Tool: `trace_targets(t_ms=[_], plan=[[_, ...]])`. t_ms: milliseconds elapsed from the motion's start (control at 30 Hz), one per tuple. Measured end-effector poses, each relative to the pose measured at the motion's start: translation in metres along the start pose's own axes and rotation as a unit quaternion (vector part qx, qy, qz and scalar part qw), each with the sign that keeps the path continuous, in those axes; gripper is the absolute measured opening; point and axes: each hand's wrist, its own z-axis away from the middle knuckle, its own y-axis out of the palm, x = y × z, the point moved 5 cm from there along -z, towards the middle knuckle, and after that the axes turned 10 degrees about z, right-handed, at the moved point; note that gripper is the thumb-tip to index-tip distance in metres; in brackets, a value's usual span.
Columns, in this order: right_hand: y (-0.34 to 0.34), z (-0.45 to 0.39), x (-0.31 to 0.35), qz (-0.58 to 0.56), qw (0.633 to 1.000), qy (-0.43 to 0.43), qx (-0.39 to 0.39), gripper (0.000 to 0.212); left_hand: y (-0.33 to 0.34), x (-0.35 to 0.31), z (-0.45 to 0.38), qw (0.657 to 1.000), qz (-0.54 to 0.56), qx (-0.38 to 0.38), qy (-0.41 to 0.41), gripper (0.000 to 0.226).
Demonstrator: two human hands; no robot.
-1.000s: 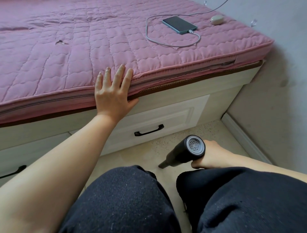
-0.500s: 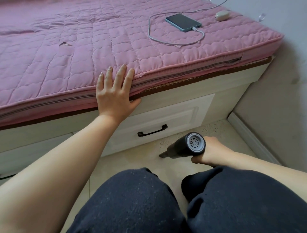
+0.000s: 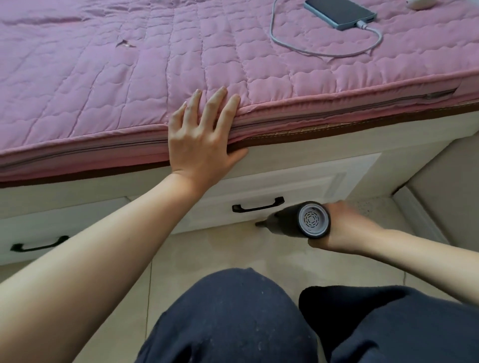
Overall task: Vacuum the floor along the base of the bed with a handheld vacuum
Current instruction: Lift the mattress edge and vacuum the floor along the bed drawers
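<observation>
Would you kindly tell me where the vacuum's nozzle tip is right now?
Low and right of centre, the handheld vacuum in the right hand points its nozzle tip at the floor under the drawer handle.

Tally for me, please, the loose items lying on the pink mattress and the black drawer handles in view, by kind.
Phone: 1
Charging cable: 1
Small white object, cut off at the top edge: 1
Black drawer handles: 2
Total: 5
</observation>
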Motion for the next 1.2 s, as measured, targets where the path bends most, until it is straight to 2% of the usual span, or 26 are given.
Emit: trace_targets(t_ms=[100, 400, 633, 767, 1000, 1200], plan=[[-0.007, -0.009, -0.001, 0.016, 1.000, 0.004, 0.016, 0.021, 0.000, 0.000, 0.000, 1.000, 0.006, -0.011, -0.002, 0.074], [-0.010, -0.013, -0.004, 0.049, 0.996, -0.071, 0.036, 0.021, 0.005, 0.000, 0.004, 1.000, -0.009, -0.022, -0.005, 0.078], [-0.006, -0.009, -0.017, 0.031, 0.995, -0.095, 0.027, 0.028, -0.001, -0.001, 0.002, 0.998, 0.033, -0.046, -0.033, 0.071], [-0.002, -0.010, -0.027, 0.042, 0.996, -0.079, 0.020, 0.024, -0.002, -0.003, 0.003, 0.998, 0.043, -0.023, -0.044, 0.072], [0.000, -0.009, -0.039, -0.026, 0.997, -0.062, 0.027, 0.019, -0.004, -0.020, -0.009, 0.995, 0.020, 0.058, -0.078, 0.083], [-0.009, -0.011, -0.046, -0.089, 0.994, -0.043, 0.042, 0.020, 0.010, -0.058, -0.033, 0.996, 0.010, 0.076, -0.043, 0.089]])
